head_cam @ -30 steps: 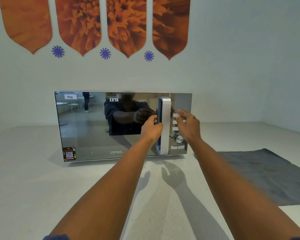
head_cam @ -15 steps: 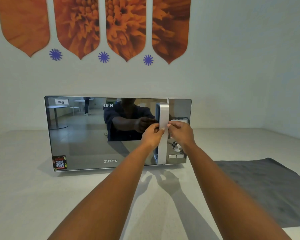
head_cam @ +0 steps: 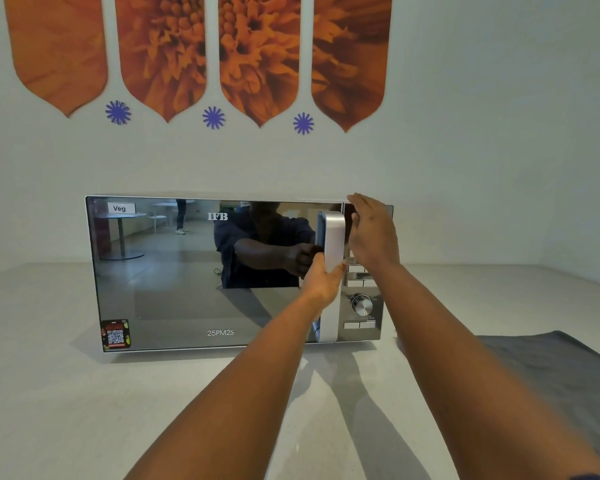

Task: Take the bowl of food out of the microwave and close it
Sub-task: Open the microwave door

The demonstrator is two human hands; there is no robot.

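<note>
In the head view, the microwave (head_cam: 236,271) stands on the pale worktop (head_cam: 84,410) against the wall, and its mirrored door (head_cam: 201,271) is shut. The left hand (head_cam: 323,280) is closed around the silver handle (head_cam: 333,237), probably ready to pull the door open. The right hand (head_cam: 371,233) is open and flat against the top of the control panel (head_cam: 361,306), I think to keep the oven from sliding when the door is pulled.

The bowl of food is not visible; by my judgement it is inside, behind the door, which only reflects the room. The fingers of the left hand are hidden behind the handle. A grey cloth (head_cam: 551,375) lies on the right, cut by the frame edge.
</note>
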